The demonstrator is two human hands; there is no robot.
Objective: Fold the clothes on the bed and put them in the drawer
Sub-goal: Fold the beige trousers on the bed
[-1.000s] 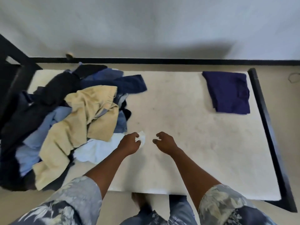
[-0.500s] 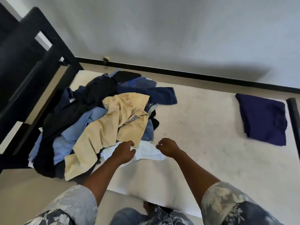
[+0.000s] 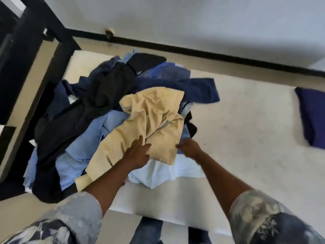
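I am looking down through the head camera at a bed (image 3: 237,138) with a pale, bare mattress. A heap of unfolded clothes (image 3: 84,106) covers its left end from the far edge to the near edge. It holds black, navy and light blue pieces, with a tan garment (image 3: 153,120) on top and a white garment (image 3: 167,173) spilling toward the near edge. The person's left hand (image 3: 139,154) lies flat on the tan garment, grip wide, fingers straight. The right hand (image 3: 189,148) touches that garment's lower right edge; I cannot tell whether its grip has closed on the cloth. A folded navy garment (image 3: 313,118) lies well apart, toward the bed's right end. A black bed frame (image 3: 58,39) stands beyond the left end.
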